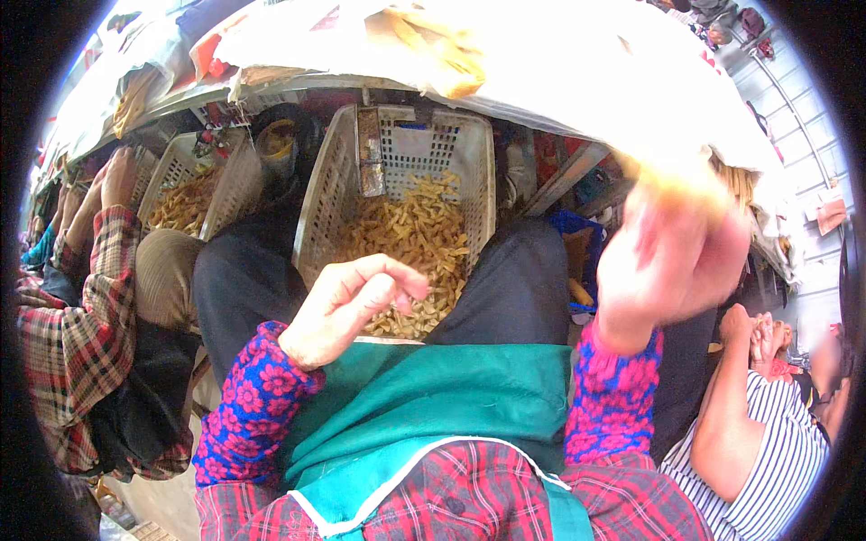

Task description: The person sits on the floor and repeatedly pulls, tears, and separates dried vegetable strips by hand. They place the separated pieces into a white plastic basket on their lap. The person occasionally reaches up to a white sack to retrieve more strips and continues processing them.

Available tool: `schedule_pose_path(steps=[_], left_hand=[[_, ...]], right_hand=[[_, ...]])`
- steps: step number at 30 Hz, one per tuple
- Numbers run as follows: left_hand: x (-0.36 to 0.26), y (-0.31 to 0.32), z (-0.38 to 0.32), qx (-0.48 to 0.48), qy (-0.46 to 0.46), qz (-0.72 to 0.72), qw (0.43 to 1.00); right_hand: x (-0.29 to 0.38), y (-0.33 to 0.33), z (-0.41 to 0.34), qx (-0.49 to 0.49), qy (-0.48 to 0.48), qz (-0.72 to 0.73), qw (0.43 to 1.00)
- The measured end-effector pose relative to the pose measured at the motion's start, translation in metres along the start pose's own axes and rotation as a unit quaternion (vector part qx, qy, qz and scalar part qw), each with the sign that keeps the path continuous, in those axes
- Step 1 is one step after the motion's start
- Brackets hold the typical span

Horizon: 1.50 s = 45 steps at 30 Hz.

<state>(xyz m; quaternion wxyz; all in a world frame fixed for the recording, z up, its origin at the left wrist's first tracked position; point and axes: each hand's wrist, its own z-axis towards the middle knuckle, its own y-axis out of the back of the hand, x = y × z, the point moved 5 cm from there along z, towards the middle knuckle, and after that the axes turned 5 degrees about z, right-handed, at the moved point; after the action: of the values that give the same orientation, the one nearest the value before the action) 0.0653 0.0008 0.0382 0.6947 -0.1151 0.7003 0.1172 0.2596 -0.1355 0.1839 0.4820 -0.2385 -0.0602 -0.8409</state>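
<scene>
My left hand [355, 308] is raised over the near left part of a white plastic crate [314, 196], its fingers loosely curled with nothing seen between them. Many small yellowish-brown pieces [433, 237] lie in the crate between my knees. A narrow metal-faced bar [370, 152] stands at the crate's far left. My right hand [676, 250], blurred, is at the right by the edge of the white-covered table [575, 81]. A blurred yellowish thing [670, 186] is at its fingertips; whether the hand grips it I cannot tell. Long yellowish pieces [450, 64] lie on the table.
At the left, a co-worker's hands [115, 179] are near the table edge, beside another crate [233, 182] of pieces. A co-worker in a striped top [764, 453] sits close at the right. A slanting table leg [565, 179] and a blue container [599, 257] are under the table.
</scene>
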Motion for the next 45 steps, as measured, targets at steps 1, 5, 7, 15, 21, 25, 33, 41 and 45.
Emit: schedule_pose_path(steps=[1, 5, 7, 15, 21, 25, 33, 41, 45], left_hand=[[-0.006, -0.002, 0.004, 0.004, -0.019, -0.032, 0.999], [-0.038, -0.01, 0.037, 0.029, -0.054, -0.297, 0.953], [-0.057, -0.01, 0.054, -0.068, -0.017, -0.358, 0.931], [-0.022, -0.065, -0.001, 0.125, -0.087, 0.368, 0.917], [-0.001, 0.0, 0.002, -0.084, -0.06, -0.063, 0.993], [-0.024, 0.022, 0.018, -0.084, -0.04, -0.215, 0.972], [0.044, -0.001, -0.021, 0.097, 0.045, 0.17, 0.98], [-0.001, 0.008, -0.029, 0.075, -0.036, -0.259, 0.962], [-0.025, 0.001, -0.058, 0.376, 0.086, -0.079, 0.919]], right_hand=[[0.002, -0.004, -0.019, 0.074, -0.007, 0.05, 0.996], [0.028, -0.057, -0.085, 0.371, -0.024, 0.073, 0.925], [0.03, -0.073, -0.119, 0.484, -0.05, 0.056, 0.872], [-0.078, -0.041, -0.094, 0.118, -0.534, 0.259, 0.796], [-0.062, -0.069, -0.122, 0.27, -0.386, 0.07, 0.879], [-0.062, -0.083, -0.163, 0.578, -0.305, -0.109, 0.749], [-0.081, -0.05, -0.145, 0.206, -0.595, 0.244, 0.738], [-0.071, -0.071, -0.174, 0.56, -0.367, -0.095, 0.737], [-0.093, -0.036, -0.113, 0.373, -0.37, -0.103, 0.845]])
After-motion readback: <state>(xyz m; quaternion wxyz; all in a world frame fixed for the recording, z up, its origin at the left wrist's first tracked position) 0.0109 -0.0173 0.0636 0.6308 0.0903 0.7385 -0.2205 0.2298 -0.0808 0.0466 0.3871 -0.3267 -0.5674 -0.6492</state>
